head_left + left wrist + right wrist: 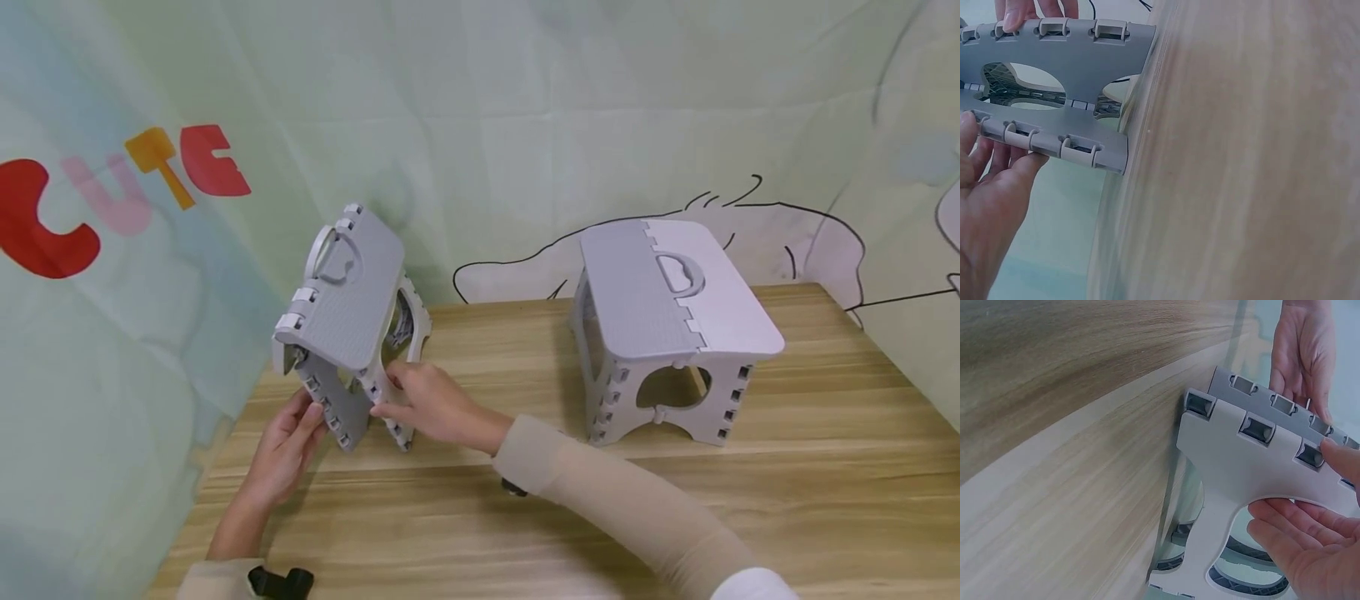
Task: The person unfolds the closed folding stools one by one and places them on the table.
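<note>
A grey and white folding step stool (363, 287) is partly folded at the table's left, its top bent along the hinged middle and its leg panels drawn toward each other. My left hand (281, 454) grips the edge of its grey leg panel (1079, 130), low on the left side. On the other side my right hand (438, 404) holds the white leg panel (1229, 450), its fingers inside the cut-out and its thumb on the hinged edge. The handle (321, 252) sticks up from the top's fold.
A second folding step stool (637, 292) stands fully unfolded to the right on the wooden table (480, 517). Behind the table hangs a pale green printed cloth (480, 150) with a line drawing and coloured letters. The cloth also runs along the left side.
</note>
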A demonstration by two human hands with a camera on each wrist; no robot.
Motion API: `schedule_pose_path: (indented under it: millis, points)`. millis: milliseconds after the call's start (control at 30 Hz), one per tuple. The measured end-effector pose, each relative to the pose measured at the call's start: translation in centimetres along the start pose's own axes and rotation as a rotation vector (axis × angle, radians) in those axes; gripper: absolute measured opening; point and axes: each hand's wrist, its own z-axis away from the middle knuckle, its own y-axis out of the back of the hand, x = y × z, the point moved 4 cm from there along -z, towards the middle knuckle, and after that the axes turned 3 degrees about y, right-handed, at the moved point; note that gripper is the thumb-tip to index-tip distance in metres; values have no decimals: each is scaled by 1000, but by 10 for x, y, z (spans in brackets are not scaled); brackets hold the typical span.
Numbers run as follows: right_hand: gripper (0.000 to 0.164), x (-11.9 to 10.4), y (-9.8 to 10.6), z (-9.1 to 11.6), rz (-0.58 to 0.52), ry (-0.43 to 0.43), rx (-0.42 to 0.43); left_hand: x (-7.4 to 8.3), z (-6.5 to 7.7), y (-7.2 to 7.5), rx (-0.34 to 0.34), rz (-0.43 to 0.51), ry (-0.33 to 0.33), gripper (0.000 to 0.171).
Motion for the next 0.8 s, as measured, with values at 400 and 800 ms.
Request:
schedule_pose_path:
  millis: [400,800]
  points:
    - [32,3,3,4,-10,14,5,-2,0,0,21,-5,-7,44]
    - [31,5,6,8,-22,3,-6,-3,0,0,30,-12,-1,45]
